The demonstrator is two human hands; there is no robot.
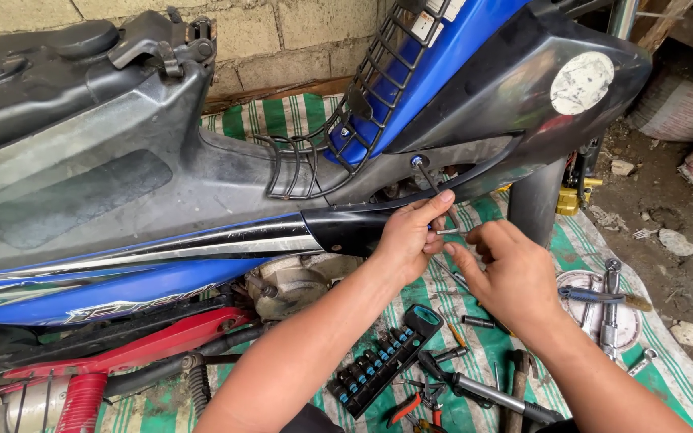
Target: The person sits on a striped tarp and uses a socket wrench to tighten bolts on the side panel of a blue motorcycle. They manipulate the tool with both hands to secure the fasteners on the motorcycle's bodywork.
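Blue and black bodywork of a motorcycle is seen lying across the striped green-and-white mat, with a red shock spring noted at the mat's lower left corner. Right of it, one black bit holder is laid near the mat's lower edge; about nine bits with blue collars are counted in it, though the far end is hidden by the forearm. The left hand is closed lightly, its thumb and forefinger pinched on a small metal bit held just below the fairing's screw hole. The right hand is half curled, fingertips brought against the same bit; a firm hold by it cannot be confirmed. It is judged that the bit should be kept straight and pressed fully home. One pair of pliers is recorded near the mat's right edge.
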